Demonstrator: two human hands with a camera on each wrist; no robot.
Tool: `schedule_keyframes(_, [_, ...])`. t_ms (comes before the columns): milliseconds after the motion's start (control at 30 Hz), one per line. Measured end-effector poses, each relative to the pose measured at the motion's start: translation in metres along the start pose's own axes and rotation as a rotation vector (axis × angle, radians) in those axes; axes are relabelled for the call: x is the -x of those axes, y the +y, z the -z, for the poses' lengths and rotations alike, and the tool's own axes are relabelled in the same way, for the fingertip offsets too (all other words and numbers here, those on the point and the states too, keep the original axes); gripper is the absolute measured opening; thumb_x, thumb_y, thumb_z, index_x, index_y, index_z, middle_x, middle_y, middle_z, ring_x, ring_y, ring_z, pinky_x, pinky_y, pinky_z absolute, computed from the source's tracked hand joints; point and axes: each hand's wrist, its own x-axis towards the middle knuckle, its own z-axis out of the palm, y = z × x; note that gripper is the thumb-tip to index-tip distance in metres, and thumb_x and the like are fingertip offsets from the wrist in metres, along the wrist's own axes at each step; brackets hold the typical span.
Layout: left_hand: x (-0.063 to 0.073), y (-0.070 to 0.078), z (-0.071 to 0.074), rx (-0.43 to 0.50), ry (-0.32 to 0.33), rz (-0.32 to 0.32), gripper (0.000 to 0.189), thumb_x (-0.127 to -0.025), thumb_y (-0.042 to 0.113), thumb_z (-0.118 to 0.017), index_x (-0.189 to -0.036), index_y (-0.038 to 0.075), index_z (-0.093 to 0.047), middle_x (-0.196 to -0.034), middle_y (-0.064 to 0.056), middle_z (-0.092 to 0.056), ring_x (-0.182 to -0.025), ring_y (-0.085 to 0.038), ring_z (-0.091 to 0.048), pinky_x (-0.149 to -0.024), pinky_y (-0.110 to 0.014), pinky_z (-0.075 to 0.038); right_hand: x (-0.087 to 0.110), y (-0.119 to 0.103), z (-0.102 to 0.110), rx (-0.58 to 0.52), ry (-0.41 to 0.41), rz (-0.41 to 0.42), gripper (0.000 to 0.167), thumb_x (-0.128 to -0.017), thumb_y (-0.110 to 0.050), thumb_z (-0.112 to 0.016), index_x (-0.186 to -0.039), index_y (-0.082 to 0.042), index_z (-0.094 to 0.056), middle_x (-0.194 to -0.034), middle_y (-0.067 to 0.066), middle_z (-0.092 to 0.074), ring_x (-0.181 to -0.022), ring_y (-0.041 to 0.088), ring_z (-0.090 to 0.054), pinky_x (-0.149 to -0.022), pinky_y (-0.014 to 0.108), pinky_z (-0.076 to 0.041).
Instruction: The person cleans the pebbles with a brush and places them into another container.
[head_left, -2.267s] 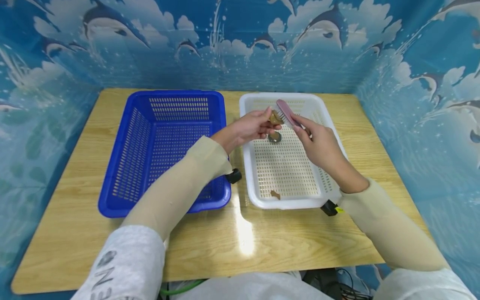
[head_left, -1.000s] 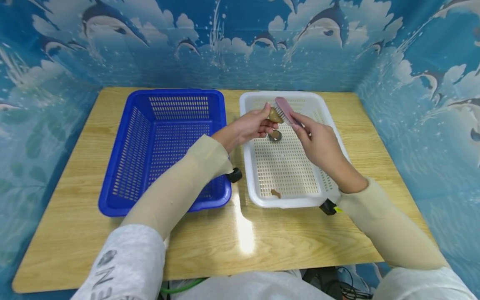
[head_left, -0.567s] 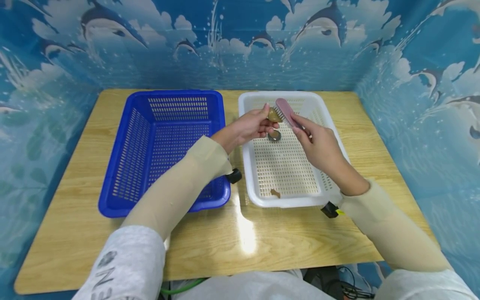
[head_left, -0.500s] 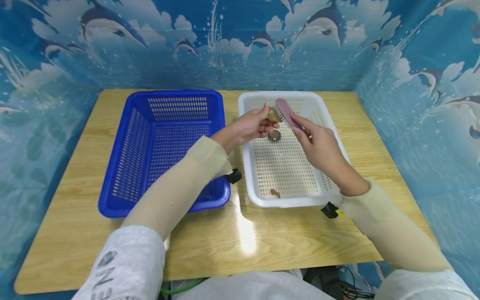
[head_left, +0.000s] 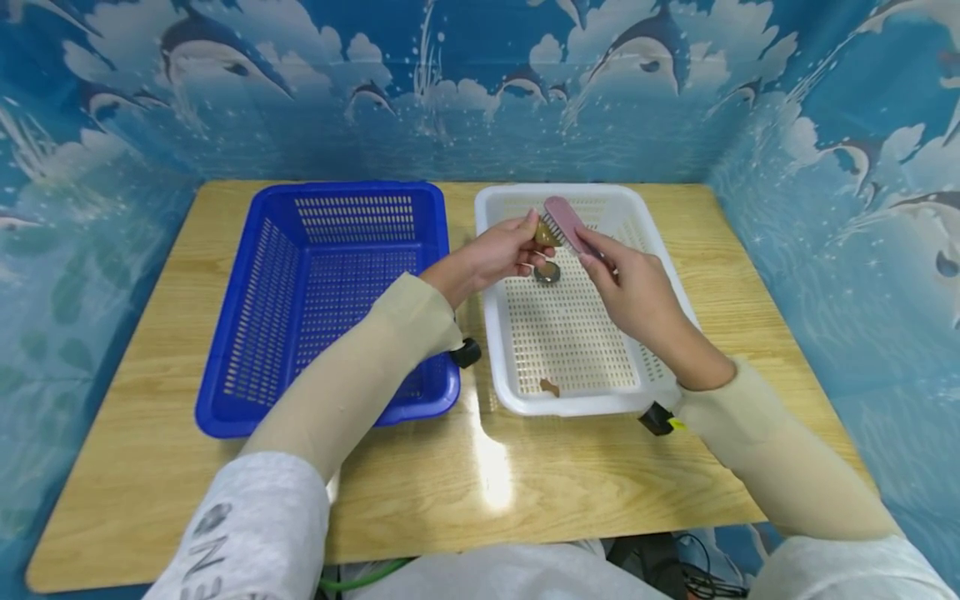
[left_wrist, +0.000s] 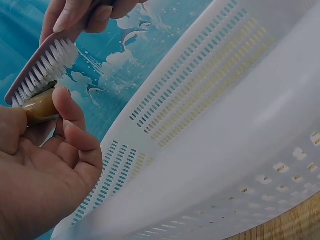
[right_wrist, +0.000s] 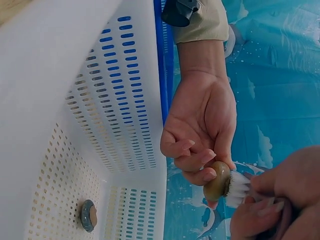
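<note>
One brown stone-like piece [right_wrist: 215, 186] (probably hard and slippery, best held by its sides) is pinched in the left grip [head_left: 501, 252] above the white basket [head_left: 573, 405], near the far edge of the desk [head_left: 420, 492]; the right grip [head_left: 636, 290] clasps a pink brush [head_left: 564, 218], bristles [left_wrist: 46, 67] touching the piece.

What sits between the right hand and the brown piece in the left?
The pink brush: the right hand grips it, and its white bristles touch the brown piece. Plainest in the left wrist view.

Dolphin-printed blue sheeting [head_left: 465, 142] walls three sides; the wood-grain table [head_left: 405, 500] reflects white glare [head_left: 492, 471]
</note>
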Motion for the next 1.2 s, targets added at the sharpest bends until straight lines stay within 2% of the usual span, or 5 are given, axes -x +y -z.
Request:
schedule_keyframes(200, [0.000, -0.001, 0.001, -0.010, -0.023, -0.001, 0.053, -0.105, 0.041, -0.022, -0.129, 0.003, -0.051, -0.084, -0.001, -0.058, -0.067, -0.010, -0.053, -0.060, -0.025, -0.038, -0.003, 0.001, 0.001, 0.003, -0.005, -0.026, 0.042, -0.104, -0.027, -0.047, -0.145, -0.014, -0.048, -0.070, 0.009, -0.056, -0.050, 0.014, -0.043, -0.045, 0.028, -0.036])
schedule_keyframes(500, [-0.001, 0.000, -0.002, 0.016, 0.015, -0.008, 0.050, -0.105, 0.040, -0.024, -0.120, 0.004, -0.054, -0.086, -0.005, -0.058, -0.064, -0.009, -0.053, -0.059, -0.024, -0.038, -0.001, 0.009, 0.002, 0.003, -0.007, -0.054, 0.042, -0.104, -0.028, -0.047, -0.146, -0.018, -0.047, -0.071, 0.009, -0.056, -0.052, 0.018, -0.044, -0.046, 0.030, -0.037])
schedule_keyframes(733, [-0.002, -0.002, 0.000, 0.012, 0.038, -0.003, 0.049, -0.105, 0.042, -0.024, -0.113, 0.006, -0.056, -0.081, -0.002, -0.058, -0.065, -0.010, -0.052, -0.059, -0.024, -0.039, 0.001, 0.010, 0.000, -0.021, -0.008, -0.012, 0.042, -0.104, -0.025, -0.048, -0.145, -0.015, -0.048, -0.075, 0.012, -0.060, -0.054, 0.018, -0.046, -0.047, 0.028, -0.038])
schedule_keyframes(900, [-0.002, -0.004, 0.001, -0.013, 0.012, 0.009, 0.049, -0.105, 0.043, -0.022, -0.109, 0.007, -0.056, -0.081, -0.002, -0.057, -0.067, -0.011, -0.050, -0.059, -0.023, -0.040, 0.001, 0.008, -0.002, -0.018, -0.011, -0.004, 0.042, -0.104, -0.025, -0.048, -0.145, -0.014, -0.048, -0.073, 0.009, -0.059, -0.053, 0.017, -0.045, -0.046, 0.028, -0.038])
schedule_keyframes(1200, [0.000, -0.005, 0.002, -0.042, -0.042, 0.012, 0.050, -0.105, 0.041, -0.021, -0.111, 0.005, -0.054, -0.083, -0.004, -0.055, -0.069, -0.013, -0.049, -0.061, -0.024, -0.040, -0.001, 0.008, 0.001, -0.019, -0.024, -0.027, 0.042, -0.105, -0.028, -0.046, -0.144, -0.014, -0.049, -0.068, 0.007, -0.053, -0.050, 0.015, -0.042, -0.046, 0.029, -0.036])
